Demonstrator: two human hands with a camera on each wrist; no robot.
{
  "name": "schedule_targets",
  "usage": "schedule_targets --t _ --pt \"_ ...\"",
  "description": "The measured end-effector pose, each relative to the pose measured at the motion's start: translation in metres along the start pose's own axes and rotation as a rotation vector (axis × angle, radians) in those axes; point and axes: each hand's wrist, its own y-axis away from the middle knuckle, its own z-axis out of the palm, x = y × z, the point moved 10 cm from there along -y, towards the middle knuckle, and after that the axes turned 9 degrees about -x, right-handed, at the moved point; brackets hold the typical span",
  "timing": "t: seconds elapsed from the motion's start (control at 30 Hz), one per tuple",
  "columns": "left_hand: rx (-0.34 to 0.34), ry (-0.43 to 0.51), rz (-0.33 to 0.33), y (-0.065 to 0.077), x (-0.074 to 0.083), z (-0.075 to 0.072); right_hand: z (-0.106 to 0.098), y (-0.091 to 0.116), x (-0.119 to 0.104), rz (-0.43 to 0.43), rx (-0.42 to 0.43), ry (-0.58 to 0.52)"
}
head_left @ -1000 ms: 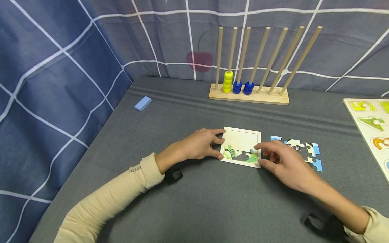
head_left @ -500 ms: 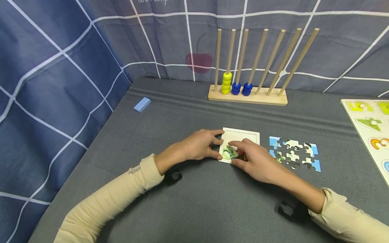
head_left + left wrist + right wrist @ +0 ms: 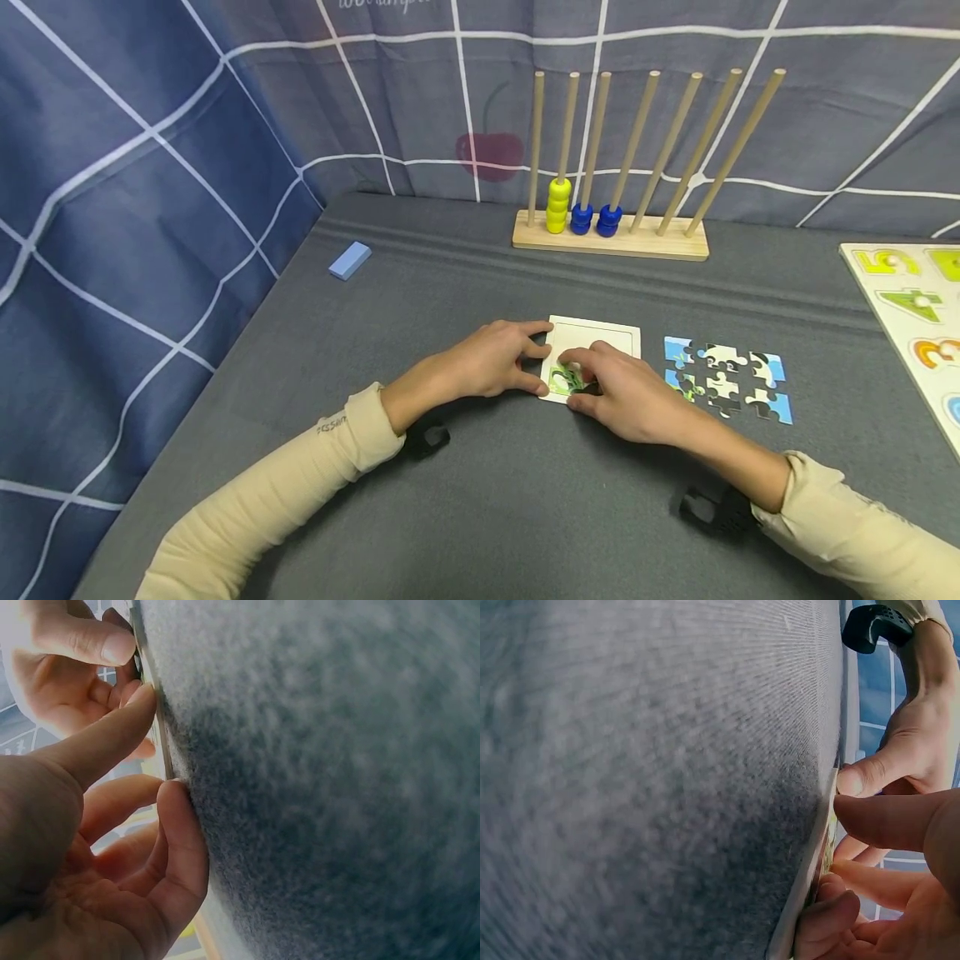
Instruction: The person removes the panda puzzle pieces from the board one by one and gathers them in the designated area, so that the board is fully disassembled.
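Observation:
A square wooden puzzle tray (image 3: 600,332) lies on the table, its upper part bare wood. Green panda-picture pieces (image 3: 570,378) fill its lower strip, partly hidden by my right hand. My left hand (image 3: 491,358) rests along the tray's left edge, thumb near the lower corner and fingertips higher up. In the left wrist view its thumb (image 3: 120,735) touches the rim. My right hand (image 3: 630,396) reaches over the tray, its index fingertip touching the picture and its thumb (image 3: 877,819) at the near edge. Several loose jigsaw pieces (image 3: 723,358) lie right of the tray.
A wooden bead stand (image 3: 615,242) with upright rods and yellow and blue beads stands at the back. One blue block (image 3: 349,260) lies at the left. A number puzzle board (image 3: 900,333) sits at the far right. Grid-patterned cloth (image 3: 375,100) hangs behind.
My right hand has moved left from the tray's right edge to over its lower left part, uncovering the loose pieces. My left hand stays at the left edge.

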Motion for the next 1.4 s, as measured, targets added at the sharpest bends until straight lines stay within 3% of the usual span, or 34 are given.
schedule_targets --t 0.23,0.57,0.9,1.4 --pt "0.01 0.002 0.013 0.001 0.001 0.0 0.001 -0.001 0.0 0.014 -0.025 -0.003" --pt "0.018 0.003 0.02 0.002 0.002 -0.002 -0.005 0.002 -0.002 -0.033 0.053 -0.073" --pt "0.02 0.008 0.015 0.001 0.001 -0.002 -0.01 0.0 -0.001 -0.035 0.02 -0.223" --pt "0.016 0.008 0.014 0.002 0.001 -0.001 -0.009 -0.005 0.003 -0.036 0.094 -0.221"
